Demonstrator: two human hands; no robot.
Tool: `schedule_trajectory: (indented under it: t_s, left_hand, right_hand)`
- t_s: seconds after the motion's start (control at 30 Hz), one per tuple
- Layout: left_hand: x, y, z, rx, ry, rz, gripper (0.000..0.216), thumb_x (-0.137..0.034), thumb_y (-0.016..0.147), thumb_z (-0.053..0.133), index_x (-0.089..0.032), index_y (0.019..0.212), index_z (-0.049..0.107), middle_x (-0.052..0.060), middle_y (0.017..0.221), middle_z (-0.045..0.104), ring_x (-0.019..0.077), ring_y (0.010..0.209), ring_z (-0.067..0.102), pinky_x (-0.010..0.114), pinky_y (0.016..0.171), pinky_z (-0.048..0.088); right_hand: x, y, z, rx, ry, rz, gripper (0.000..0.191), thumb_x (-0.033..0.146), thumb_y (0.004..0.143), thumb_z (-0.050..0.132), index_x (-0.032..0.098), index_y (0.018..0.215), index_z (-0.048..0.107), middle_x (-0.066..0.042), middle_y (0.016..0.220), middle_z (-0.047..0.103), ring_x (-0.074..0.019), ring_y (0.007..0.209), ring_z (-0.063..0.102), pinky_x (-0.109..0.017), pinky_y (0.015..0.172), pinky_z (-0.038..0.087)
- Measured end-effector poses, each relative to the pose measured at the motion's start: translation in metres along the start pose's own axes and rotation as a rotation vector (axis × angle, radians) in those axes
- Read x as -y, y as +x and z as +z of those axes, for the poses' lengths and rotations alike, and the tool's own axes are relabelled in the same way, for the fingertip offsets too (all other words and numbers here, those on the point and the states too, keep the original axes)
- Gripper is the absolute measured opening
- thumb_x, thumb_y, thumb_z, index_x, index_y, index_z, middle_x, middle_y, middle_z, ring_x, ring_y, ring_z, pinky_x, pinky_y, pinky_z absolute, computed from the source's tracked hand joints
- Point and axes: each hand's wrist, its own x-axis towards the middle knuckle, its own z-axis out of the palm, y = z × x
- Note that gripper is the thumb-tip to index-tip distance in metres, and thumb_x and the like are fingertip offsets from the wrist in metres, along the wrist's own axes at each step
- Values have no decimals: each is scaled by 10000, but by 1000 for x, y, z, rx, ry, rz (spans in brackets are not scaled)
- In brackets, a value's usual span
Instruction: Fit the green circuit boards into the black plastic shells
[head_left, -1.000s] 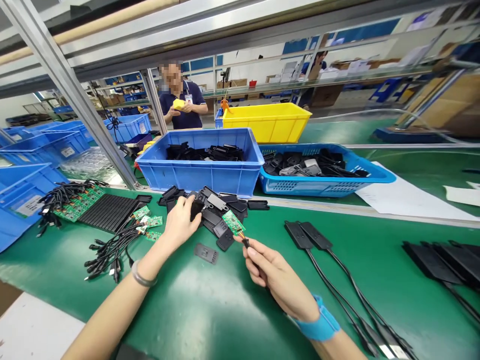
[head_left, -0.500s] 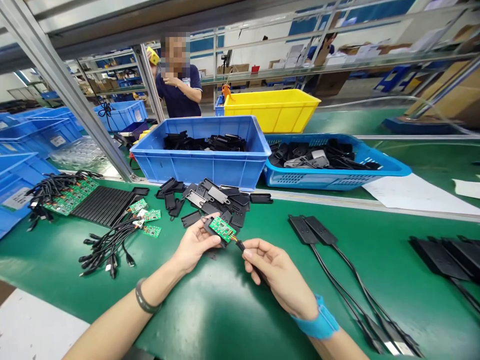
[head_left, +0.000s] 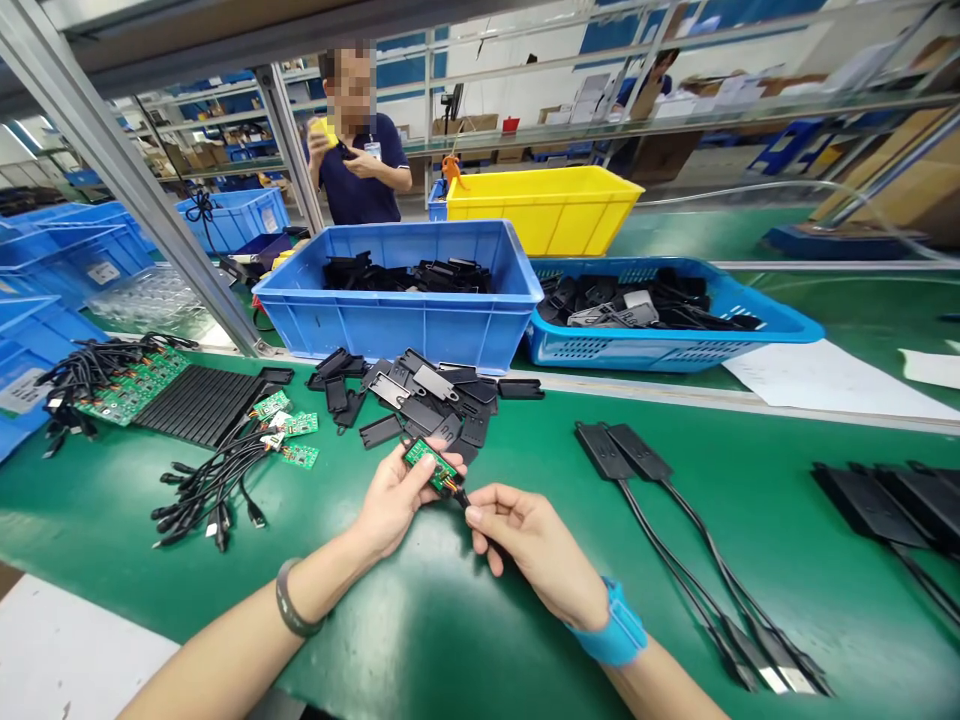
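Note:
My left hand [head_left: 396,500] is closed round a black plastic case half, its thumb on the green circuit board [head_left: 430,464] lying in it. Thin coloured wires run from the board's lower end into a black cable [head_left: 460,497]. My right hand [head_left: 525,540] pinches that cable just below the board. Beyond my hands lies a heap of black case halves [head_left: 427,400]. To the left are more circuit boards with cables [head_left: 217,490], bunched together. On the right rest two closed black cases [head_left: 622,455] with cables and plugs.
Behind the heap stand a blue bin [head_left: 397,325] and a blue basket [head_left: 637,345], both holding black parts. A yellow bin [head_left: 540,210] is farther back. A metal post [head_left: 150,190] slants down at left. More black cases [head_left: 870,505] lie far right. A co-worker [head_left: 360,170] stands opposite.
My left thumb has moved onto the board, which now sits lower in the case half. My right hand has shifted slightly left with the cable. The co-worker's hands have moved lower.

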Motion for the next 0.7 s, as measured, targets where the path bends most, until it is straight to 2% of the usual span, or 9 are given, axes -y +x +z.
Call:
schedule_trajectory:
  t_s: [0.2, 0.37, 0.53, 0.6, 0.7]
  left_hand:
    - [6, 1, -1, -53, 32, 25, 362, -396, 792, 705, -170, 1038, 563, 92, 929, 734, 237, 880, 703, 375, 790, 538]
    - [7, 1, -1, -76, 75, 49, 383, -410, 775, 715, -163, 1018, 553, 102, 923, 735, 238, 845, 709, 353, 737, 550]
    - [10, -3, 2, -62, 159, 69, 442, -425, 777, 710, -165, 1091, 540, 114, 951, 732, 236, 847, 711, 352, 756, 552]
    - [10, -5, 2, -57, 181, 72, 450, -433, 784, 701, -168, 1104, 528, 116, 962, 732, 235, 851, 711, 351, 763, 550]
    - [11, -5, 1, -41, 158, 56, 424, -431, 813, 671, -177, 1106, 499, 116, 975, 731, 232, 864, 709, 341, 747, 550]
  right_hand:
    - [-6, 3, 3, 35, 11, 30, 415, 521, 690, 741, 140, 793, 610, 42, 499, 573, -52, 366, 410, -183, 369, 314]
    - [-12, 5, 1, 19, -149, 1, 439, 566, 713, 690, 153, 840, 612, 31, 525, 590, -61, 367, 422, -186, 377, 318]
    - [-16, 4, 4, -78, -418, -160, 355, 506, 797, 617, 176, 668, 600, 36, 464, 519, -91, 419, 445, -206, 420, 342]
    - [-16, 4, 6, -113, -452, -230, 351, 473, 810, 610, 181, 617, 586, 40, 450, 492, -95, 437, 443, -216, 451, 349]
    - [-16, 5, 7, -120, -417, -238, 350, 469, 801, 615, 182, 603, 592, 39, 466, 496, -95, 433, 436, -223, 457, 348]
